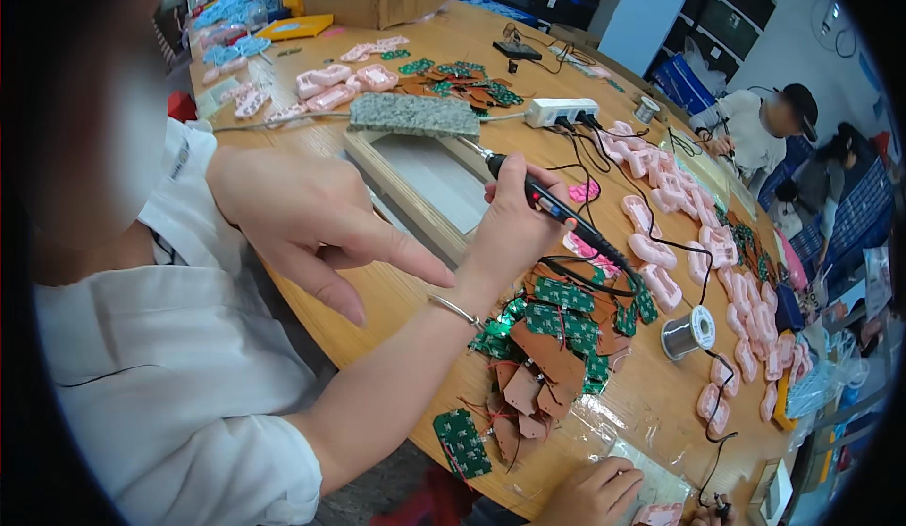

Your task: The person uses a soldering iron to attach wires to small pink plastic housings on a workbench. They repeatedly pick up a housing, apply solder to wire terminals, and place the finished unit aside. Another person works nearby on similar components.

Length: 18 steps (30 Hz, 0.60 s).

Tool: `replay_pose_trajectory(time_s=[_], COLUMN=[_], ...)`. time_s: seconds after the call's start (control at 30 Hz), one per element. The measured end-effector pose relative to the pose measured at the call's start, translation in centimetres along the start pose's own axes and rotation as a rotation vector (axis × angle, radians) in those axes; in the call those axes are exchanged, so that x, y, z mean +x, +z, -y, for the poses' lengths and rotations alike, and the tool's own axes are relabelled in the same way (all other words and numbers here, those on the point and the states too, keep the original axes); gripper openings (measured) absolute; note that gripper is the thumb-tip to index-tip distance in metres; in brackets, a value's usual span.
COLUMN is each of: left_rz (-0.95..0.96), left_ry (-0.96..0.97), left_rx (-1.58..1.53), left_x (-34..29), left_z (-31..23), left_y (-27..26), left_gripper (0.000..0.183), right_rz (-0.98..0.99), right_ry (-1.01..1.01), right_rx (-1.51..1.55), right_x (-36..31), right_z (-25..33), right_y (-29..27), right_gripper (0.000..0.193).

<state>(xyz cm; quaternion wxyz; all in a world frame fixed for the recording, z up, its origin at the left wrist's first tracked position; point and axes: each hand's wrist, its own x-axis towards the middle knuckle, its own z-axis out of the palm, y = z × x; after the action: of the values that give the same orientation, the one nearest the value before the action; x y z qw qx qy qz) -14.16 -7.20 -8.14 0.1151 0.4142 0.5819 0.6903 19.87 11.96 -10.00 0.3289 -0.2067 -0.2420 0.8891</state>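
Note:
My left hand (pixel 593 494) is at the bottom edge, fingers bent and pressed together over a pale mat (pixel 651 465). Beside its fingertips lies a pink plastic shell (pixel 659 515), partly cut off by the frame; what the fingers hold is hidden. Further right, only a bit of my right hand (pixel 706 517) shows, closed around a dark soldering iron (pixel 722 505) with a black cable. On the left, a co-worker in white grips another soldering iron (pixel 576 219) in one hand (pixel 514 224), its tip by a grey speckled block (pixel 415 114). Their other hand (pixel 311 215) points across that wrist.
Green circuit boards (pixel 462 443) and brown boards (pixel 547 370) with red wires lie left of my hands. A solder spool (pixel 687 333) stands ahead, near rows of pink shells (pixel 661 285). Cables run from a white power strip (pixel 562 112). Another person (pixel 755 134) works at the far right.

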Motion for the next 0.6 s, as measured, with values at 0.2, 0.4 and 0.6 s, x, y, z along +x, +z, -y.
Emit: replay_pose_trajectory(time_s=[0.2, 0.4, 0.6], left_rz=[-0.11, -0.282, -0.331], left_ry=[0.003, -0.116, -0.151], left_rx=[0.028, 0.042, 0.007], left_x=[6.9, 19.4, 23.1], left_z=[2.9, 8.3, 9.4], left_y=[-4.7, -10.7, -12.8], left_gripper=[0.011, 0.011, 0.011], right_rz=[-0.165, -0.209, -0.257], right_ry=[0.016, 0.003, 0.018], right_rx=[-0.075, -0.041, -0.04], right_x=[0.0, 0.0, 0.6], right_z=[0.2, -0.6, -0.7], right_y=[1.3, 2.4, 2.9], right_gripper=[0.027, 0.028, 0.032])
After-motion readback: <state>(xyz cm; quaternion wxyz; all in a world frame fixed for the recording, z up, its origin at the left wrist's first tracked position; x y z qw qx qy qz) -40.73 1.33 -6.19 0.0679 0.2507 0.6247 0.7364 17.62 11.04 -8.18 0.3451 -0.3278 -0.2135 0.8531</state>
